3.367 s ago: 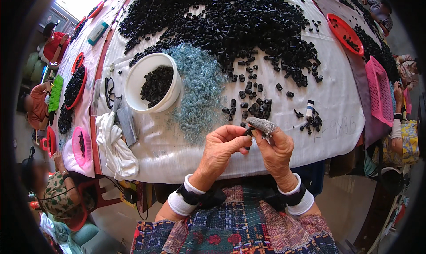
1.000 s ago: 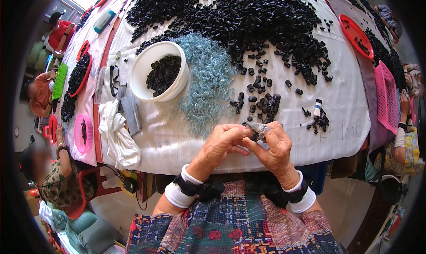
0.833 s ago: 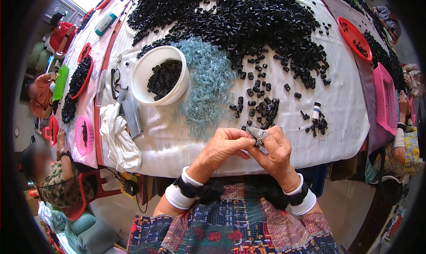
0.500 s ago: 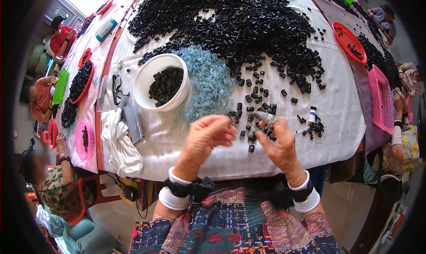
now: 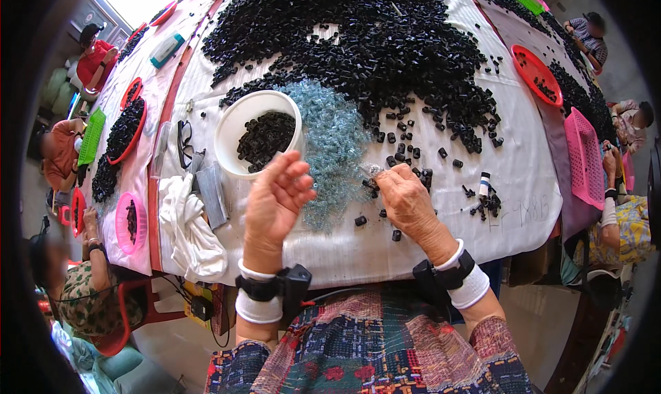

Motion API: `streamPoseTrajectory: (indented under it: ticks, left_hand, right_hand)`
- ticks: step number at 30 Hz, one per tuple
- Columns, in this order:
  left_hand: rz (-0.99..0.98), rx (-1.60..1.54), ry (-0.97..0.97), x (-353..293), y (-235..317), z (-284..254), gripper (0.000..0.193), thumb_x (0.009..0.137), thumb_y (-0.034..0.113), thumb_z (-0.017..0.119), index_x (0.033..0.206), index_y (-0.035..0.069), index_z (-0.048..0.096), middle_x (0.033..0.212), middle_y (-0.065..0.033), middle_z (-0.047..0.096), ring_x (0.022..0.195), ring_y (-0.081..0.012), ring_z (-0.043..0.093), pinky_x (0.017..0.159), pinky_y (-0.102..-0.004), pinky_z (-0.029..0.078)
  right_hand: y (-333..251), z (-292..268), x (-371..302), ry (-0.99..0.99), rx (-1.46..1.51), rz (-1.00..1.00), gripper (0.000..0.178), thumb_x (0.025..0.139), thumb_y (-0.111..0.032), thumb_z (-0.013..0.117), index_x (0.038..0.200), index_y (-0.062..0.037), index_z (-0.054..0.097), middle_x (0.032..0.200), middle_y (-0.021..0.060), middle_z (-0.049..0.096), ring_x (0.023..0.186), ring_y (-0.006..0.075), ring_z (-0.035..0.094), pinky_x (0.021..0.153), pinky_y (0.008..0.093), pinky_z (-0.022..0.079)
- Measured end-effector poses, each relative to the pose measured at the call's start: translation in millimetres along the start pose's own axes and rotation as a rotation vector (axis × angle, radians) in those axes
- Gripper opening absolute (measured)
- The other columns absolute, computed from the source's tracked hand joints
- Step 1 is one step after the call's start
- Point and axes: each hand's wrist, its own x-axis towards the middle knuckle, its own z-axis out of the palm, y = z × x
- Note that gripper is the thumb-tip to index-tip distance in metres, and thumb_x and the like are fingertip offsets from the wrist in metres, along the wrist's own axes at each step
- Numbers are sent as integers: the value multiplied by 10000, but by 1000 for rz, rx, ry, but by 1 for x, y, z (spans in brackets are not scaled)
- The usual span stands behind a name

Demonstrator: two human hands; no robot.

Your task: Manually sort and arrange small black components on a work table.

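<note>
My left hand point(image 5: 277, 200) is raised at the near rim of a white bowl point(image 5: 226, 142), its fingers loosely bent and apart, with nothing visible in them. Inside the bowl lies a heap of small black pieces point(image 5: 267, 138). To its right spreads a pile of small clear bluish pieces point(image 5: 335, 136). My right hand point(image 5: 411, 202) is closed at the near edge of that pile, with grey wrapping on a fingertip. Whatever it pinches is hidden by the fingers. Loose short black cylinders point(image 5: 427, 177) lie just beyond it.
A large mound of black pieces point(image 5: 330, 43) covers the table's far part. Right of my hands stand a small white tube point(image 5: 485, 184) and tiny black parts point(image 5: 490, 204). Glasses point(image 5: 184, 142) and a white cloth point(image 5: 189, 222) lie left. Several people sit along both sides.
My left hand has moved left to the bowl and its fingers have loosened. My right hand has shifted left toward the clear pieces, closing its fingers.
</note>
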Motion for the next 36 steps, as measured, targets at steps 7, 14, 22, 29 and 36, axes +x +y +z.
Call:
streamPoseTrajectory:
  ticks: [7,14,22,29,36]
  left_hand:
    - [-173,146,53,-16,-60,13,187,888,128,568,1036,14,573,864,-95,650,726,-157,642,604,-287,556]
    - [-185,377,-66,-5,-77,23,145,861,104,614,956,-3,588,826,-74,635,704,-142,632,603,-243,547]
    - [-196,249,56,-16,-60,15,298,799,21,655,1089,8,593,921,-87,649,813,-166,647,637,-249,547]
    - [-201,191,106,-22,-59,4,260,823,31,630,1080,10,599,914,-86,649,796,-152,642,636,-249,538]
    - [-188,196,84,-26,-60,-1,229,839,47,614,1066,16,605,891,-92,650,717,-138,627,608,-253,525]
  right_hand:
    - [6,6,-10,-26,-115,12,259,701,-26,587,957,-20,544,876,123,557,853,277,525,751,350,441]
    - [-22,-22,-5,63,303,-77,482,689,81,602,1155,1,511,867,152,554,742,297,557,638,360,477]
    - [3,-32,-25,147,324,230,278,753,79,575,1021,12,548,850,112,593,737,227,576,642,317,486]
    - [-4,-21,-25,-19,114,74,186,701,39,594,882,5,569,808,122,575,823,287,540,723,378,453]
    - [-9,-11,-9,-34,134,21,254,694,40,574,945,7,572,837,121,593,826,287,545,748,377,456]
